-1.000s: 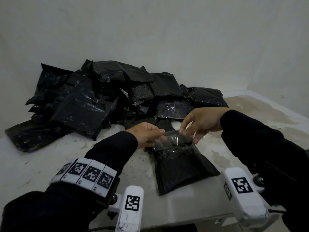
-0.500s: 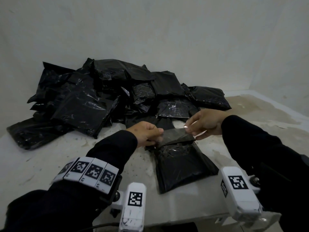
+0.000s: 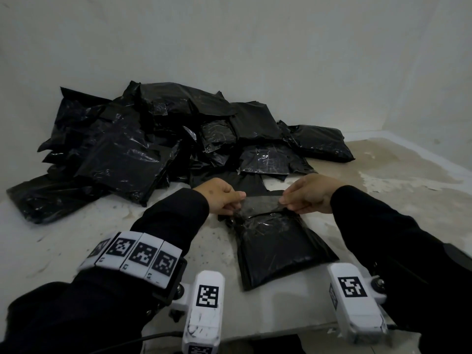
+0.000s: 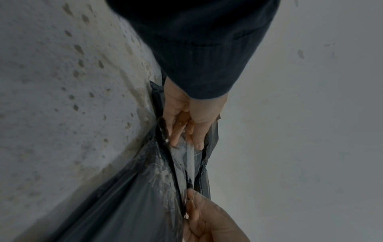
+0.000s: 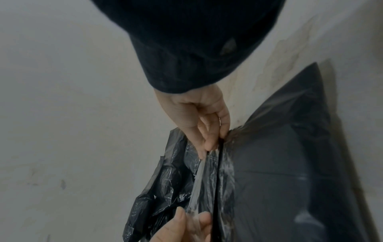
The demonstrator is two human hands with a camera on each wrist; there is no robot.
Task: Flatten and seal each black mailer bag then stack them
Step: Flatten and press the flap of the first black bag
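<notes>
A filled black mailer bag point(image 3: 277, 247) lies on the white table near its front edge, its flap point(image 3: 261, 203) at the far end. My left hand point(image 3: 224, 198) pinches the flap's left corner and my right hand point(image 3: 305, 196) pinches its right corner, holding it stretched low over the bag. In the left wrist view my left hand point(image 4: 186, 129) grips the flap point(image 4: 191, 163) with the other hand's fingers point(image 4: 203, 211) below. The right wrist view has my right hand point(image 5: 204, 131) pinching the flap point(image 5: 205, 180) beside the bag's body point(image 5: 290, 172).
A loose heap of several black mailer bags point(image 3: 153, 144) fills the back of the table against the white wall. The table point(image 3: 396, 190) has stained bare surface to the right and white bare surface point(image 3: 51, 241) to the left.
Both hands have brought the flap down from a raised position toward the bag's body, and have spread apart to its two corners.
</notes>
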